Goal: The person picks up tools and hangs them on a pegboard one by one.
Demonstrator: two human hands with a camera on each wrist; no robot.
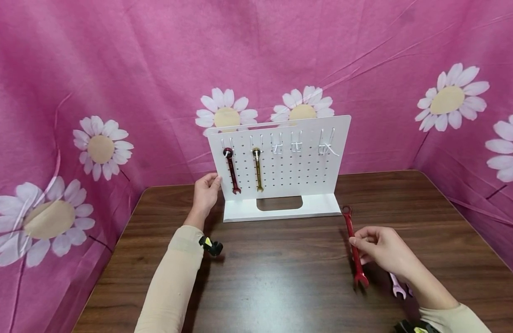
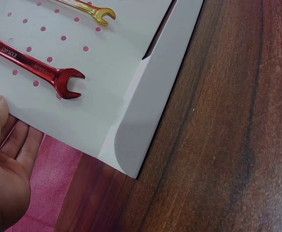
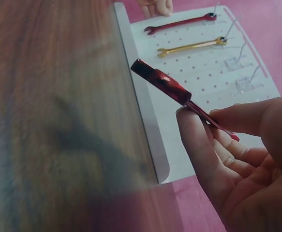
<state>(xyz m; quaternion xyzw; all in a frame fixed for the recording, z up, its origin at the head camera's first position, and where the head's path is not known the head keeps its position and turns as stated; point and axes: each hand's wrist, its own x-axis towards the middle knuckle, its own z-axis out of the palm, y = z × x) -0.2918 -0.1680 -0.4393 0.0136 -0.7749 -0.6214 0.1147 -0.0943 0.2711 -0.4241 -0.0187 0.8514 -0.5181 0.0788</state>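
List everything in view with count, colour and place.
Table: 1, brown, foreground
Flowered cloth: number unclear, pink-and-white, behind table
Pegboard: 1, white, on table
Hook sets: 5, pale, along pegboard's upper part
Hung red wrench: 1, red, leftmost hook set
Gold wrench: 1, gold, next hook set right
Held red wrench: 1, red, front right of pegboard
Purple wrench: at least 1, purple, table's right, partly hidden
Wrist devices: 2, black-and-yellow, one per wrist
Sleeves: 2, beige, on both arms
Left hand: 1, pinching pegboard's left edge
Right hand: 1, gripping held red wrench
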